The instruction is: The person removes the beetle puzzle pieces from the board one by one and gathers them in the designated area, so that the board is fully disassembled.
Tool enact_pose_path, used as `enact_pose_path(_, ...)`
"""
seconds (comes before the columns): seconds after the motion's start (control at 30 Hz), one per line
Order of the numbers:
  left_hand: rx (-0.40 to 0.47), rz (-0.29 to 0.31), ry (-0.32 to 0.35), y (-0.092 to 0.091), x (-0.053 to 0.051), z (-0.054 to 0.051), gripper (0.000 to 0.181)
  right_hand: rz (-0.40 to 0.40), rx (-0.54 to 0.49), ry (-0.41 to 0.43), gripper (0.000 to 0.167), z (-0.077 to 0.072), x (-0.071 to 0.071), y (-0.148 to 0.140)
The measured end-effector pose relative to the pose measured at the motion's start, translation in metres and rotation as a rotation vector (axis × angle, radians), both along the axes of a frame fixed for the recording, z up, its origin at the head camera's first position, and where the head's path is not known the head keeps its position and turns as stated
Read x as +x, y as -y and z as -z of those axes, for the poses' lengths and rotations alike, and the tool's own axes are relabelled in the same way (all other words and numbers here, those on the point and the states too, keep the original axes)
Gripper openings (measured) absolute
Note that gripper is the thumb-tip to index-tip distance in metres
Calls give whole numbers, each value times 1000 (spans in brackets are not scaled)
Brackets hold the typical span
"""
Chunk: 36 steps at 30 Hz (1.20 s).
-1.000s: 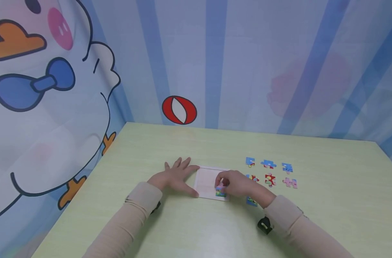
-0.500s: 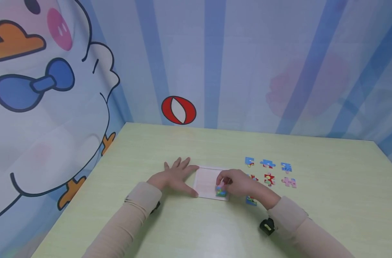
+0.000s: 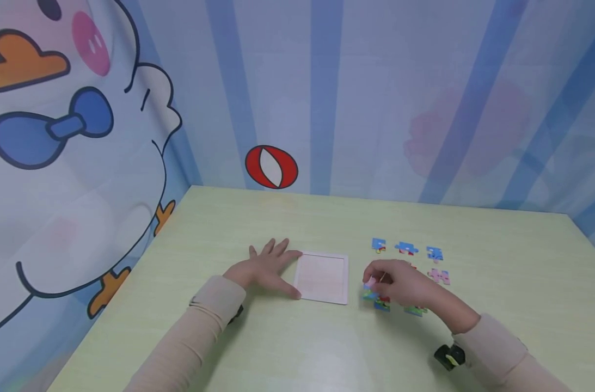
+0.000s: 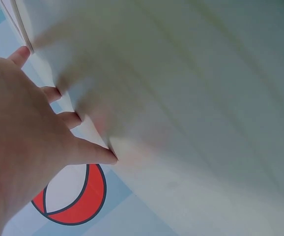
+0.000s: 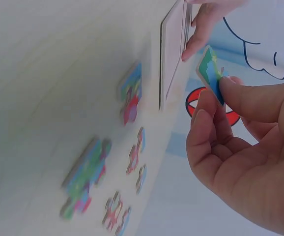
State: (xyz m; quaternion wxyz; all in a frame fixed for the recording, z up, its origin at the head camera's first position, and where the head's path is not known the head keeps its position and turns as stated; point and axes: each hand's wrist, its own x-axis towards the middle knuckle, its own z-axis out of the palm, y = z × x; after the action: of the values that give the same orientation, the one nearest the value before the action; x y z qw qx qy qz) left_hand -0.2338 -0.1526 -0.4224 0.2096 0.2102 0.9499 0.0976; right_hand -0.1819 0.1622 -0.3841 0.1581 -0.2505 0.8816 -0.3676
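My left hand [image 3: 264, 272] rests on the table with its fingers spread. Its thumb and index fingertip touch the left edge of a square white puzzle tray [image 3: 321, 279], whose pale pink inside is bare. Just right of the tray, my right hand [image 3: 402, 280] pinches a green, blue and pink jigsaw piece [image 5: 210, 71] between thumb and fingers, raised off the table. Beneath and beside that hand lie loose jigsaw pieces, among them a blue one with red and green [image 3: 382, 305] and a green one [image 3: 415, 311]. The hand partly hides others.
Behind the right hand lie more jigsaw pieces: a blue corner [image 3: 378, 245], a blue one [image 3: 406, 248], another blue one [image 3: 435, 253] and a pink one [image 3: 439, 276]. A printed fabric backdrop [image 3: 287, 81] stands along the table's [image 3: 219, 228] far edge.
My right hand has lifted the jigsaw piece from the tray's lower right corner and carried it right, past the tray's edge. The left hand has stayed in place.
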Motion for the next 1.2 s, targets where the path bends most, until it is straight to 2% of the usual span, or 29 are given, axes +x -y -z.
enact_pose_path(0.2,-2,1,1,1,0,0,95,-13,-4,-54,6,-1,6,-28)
enact_pose_path(0.5,-2,1,1,2,-1,1,95,39,13,-49,7,2,12,-58)
enact_pose_path(0.73,-3,1,3,2,-1,1,95,45,33,-68,5,4,16,-73)
enact_pose_path(0.97,1,2,3,1,0,0,95,42,63,-83,4,11,18,-90)
enact_pose_path(1.2,3,8,-1,1,-1,1,96,83,101,-82,7,18,18,-107)
